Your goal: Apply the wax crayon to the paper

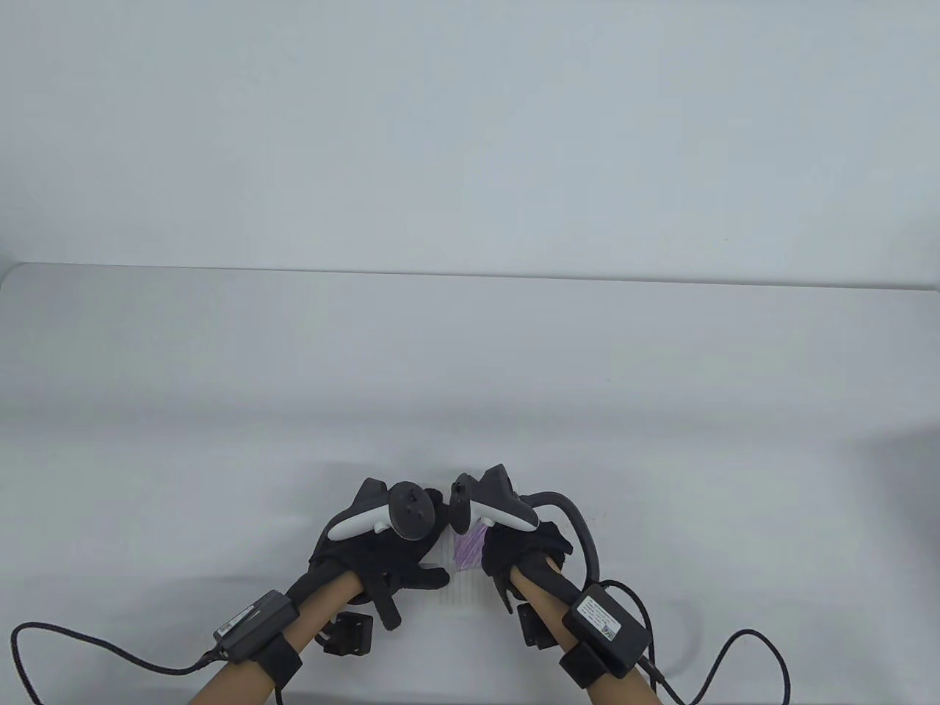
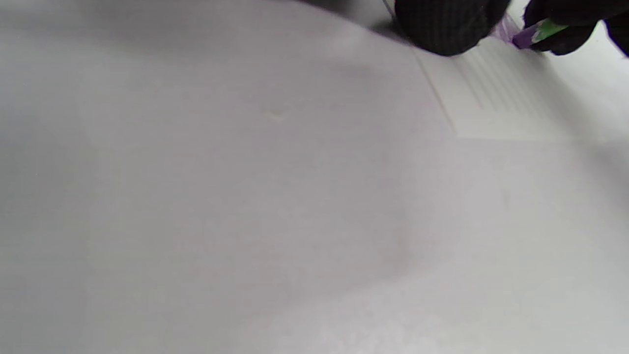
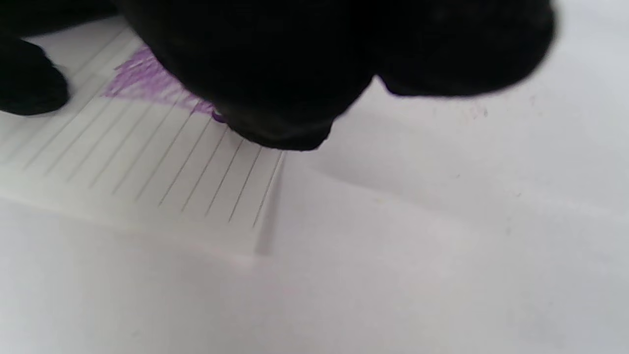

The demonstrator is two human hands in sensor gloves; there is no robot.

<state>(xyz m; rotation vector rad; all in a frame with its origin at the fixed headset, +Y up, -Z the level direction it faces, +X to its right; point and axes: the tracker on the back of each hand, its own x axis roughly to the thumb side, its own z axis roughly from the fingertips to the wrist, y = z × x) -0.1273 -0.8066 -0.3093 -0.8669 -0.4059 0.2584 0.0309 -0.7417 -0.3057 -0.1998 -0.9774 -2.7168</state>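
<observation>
A small lined sheet of paper (image 1: 464, 580) lies on the white table near the front edge, with a purple scribble (image 1: 470, 548) on it. My left hand (image 1: 411, 569) rests on the paper's left side; one of its fingertips (image 2: 447, 27) presses the sheet. My right hand (image 1: 507, 558) grips a purple crayon with a green label (image 2: 535, 33), and the crayon's tip (image 3: 218, 117) touches the paper at the edge of the scribble (image 3: 142, 78). In the right wrist view the glove hides most of the crayon. The paper also shows in the wrist views (image 2: 496, 93) (image 3: 172, 167).
The white table (image 1: 470, 367) stretches away behind the hands to its far edge. Black cables (image 1: 44, 646) trail from both wrists along the front edge of the table.
</observation>
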